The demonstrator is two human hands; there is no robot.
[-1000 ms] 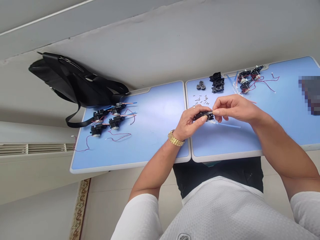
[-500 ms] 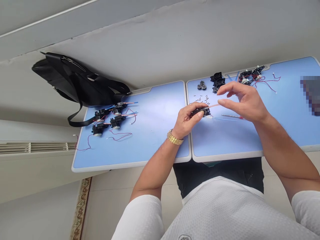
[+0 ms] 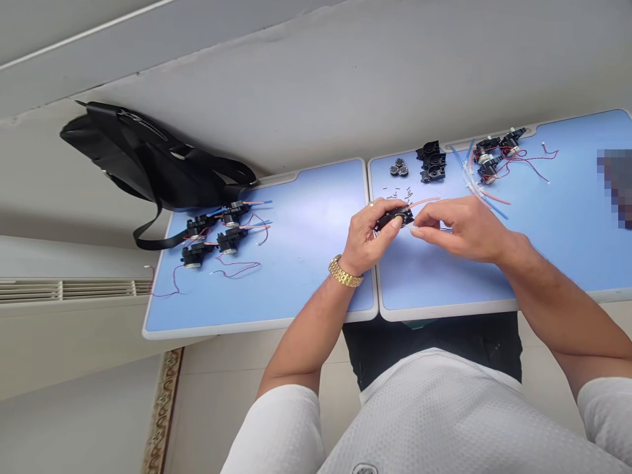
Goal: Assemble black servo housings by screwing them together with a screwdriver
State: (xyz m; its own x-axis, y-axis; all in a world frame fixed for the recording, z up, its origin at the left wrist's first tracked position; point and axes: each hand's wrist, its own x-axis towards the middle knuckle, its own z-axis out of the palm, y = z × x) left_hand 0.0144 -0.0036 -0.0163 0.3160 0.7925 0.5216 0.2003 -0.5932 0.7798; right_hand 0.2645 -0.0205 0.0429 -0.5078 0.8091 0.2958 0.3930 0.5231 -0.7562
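Observation:
My left hand (image 3: 364,238) is closed around a small black pump housing (image 3: 390,220), thumb on its near face. From its right side sticks out an orange tube (image 3: 427,199). At the same side of the housing, the thumb and forefinger of my right hand (image 3: 467,227) are pinched together on a thin blue tube (image 3: 446,230), mostly covered by the fingers. Just beyond my left hand lie several small screws (image 3: 395,194). Farther back are three round roller pieces (image 3: 399,167) and a stack of black housings (image 3: 433,163).
Loose blue and orange tubes (image 3: 481,191) lie right of the housings, beside several wired black units (image 3: 488,158). More such units (image 3: 227,240) sit on the left table (image 3: 311,263). A black bag (image 3: 148,155) leans on the wall. A seam divides the two tables.
My right hand has come down and left from above the orange tube, closing its fingers beside the housing. The screwdriver seen before is now hidden under it. My left hand keeps its hold.

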